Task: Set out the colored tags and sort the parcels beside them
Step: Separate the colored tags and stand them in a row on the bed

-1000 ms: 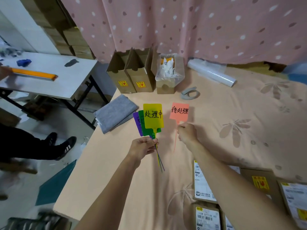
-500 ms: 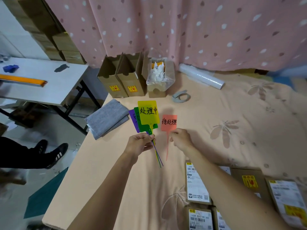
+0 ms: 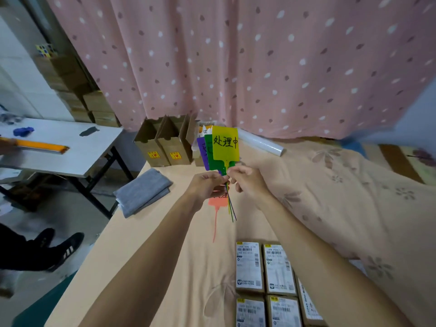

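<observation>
My left hand [image 3: 207,185] holds a fan of tags upright by their stems: a yellow tag [image 3: 225,143] with black writing in front, a green tag [image 3: 209,153] and a purple tag [image 3: 202,149] behind it. My right hand [image 3: 247,182] pinches the yellow tag's neck just right of the left hand. A pink tag [image 3: 215,201] lies flat on the peach bedsheet [image 3: 330,197] below my hands, partly hidden by them, its thin tail pointing toward me. Several labelled cardboard parcels [image 3: 250,267] lie in rows at the near right.
Open brown cartons [image 3: 162,145] stand at the back by the pink dotted curtain, next to a roll of clear film [image 3: 259,143]. Folded grey cloth [image 3: 144,192] lies at the left edge. A white side table [image 3: 59,147] and a person's shoes [image 3: 59,246] are to the left.
The pink tag left my right hand and now lies on the sheet. My right hand moved left to the yellow tag's neck, and the held tags rose higher.
</observation>
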Motion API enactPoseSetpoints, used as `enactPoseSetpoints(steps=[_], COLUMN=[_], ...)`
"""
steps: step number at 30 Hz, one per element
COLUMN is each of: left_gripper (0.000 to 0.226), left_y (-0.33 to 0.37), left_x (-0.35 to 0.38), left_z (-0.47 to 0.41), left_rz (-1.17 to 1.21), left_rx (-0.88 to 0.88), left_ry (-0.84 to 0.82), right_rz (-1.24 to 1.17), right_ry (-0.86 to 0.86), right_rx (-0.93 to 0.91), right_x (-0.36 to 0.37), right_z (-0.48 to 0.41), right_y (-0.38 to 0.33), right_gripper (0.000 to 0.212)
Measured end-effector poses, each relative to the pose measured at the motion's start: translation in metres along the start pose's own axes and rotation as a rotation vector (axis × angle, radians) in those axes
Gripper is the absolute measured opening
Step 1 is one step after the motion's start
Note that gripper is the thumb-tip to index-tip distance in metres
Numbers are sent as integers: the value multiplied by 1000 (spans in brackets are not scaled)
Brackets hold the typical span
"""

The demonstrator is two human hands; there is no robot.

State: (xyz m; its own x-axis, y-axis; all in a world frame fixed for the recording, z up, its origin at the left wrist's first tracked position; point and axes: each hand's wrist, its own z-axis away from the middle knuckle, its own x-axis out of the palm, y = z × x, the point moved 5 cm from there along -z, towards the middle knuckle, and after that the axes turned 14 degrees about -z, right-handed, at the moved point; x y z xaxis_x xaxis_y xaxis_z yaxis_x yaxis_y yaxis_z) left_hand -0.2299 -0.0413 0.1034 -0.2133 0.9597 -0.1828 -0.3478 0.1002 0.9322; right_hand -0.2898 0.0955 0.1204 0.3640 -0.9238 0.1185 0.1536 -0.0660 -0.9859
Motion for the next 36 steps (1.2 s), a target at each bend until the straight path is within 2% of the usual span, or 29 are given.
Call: enactPoseSetpoints(steps=[7,17,23,27,31,36], left_gripper=[7,7,19,25,26,16], left_y=[21,8,-26,-56,-80,-106], left_x=[38,54,34,16,7,7], left_z=[7,1,-6,-11,-12,-22], left_rz=[-36,-22,12,8,66,104], left_rx=[33,-28,-122,-184,-200,-223], left_ry=[-34,10,73,92,60,25], right_rz=[52,-20,-133,-115,-54,13], right_ry=[84,157,253,306,357,443], right_rx=[-30,21,183,281,363,399], right_x=[-40,-84,-106,-125,-145,-162], right_z=[5,0,-13,-25,-34,-48], right_y=[-15,8,60,102,140,178], right_gripper=[21,6,10,6,5,11])
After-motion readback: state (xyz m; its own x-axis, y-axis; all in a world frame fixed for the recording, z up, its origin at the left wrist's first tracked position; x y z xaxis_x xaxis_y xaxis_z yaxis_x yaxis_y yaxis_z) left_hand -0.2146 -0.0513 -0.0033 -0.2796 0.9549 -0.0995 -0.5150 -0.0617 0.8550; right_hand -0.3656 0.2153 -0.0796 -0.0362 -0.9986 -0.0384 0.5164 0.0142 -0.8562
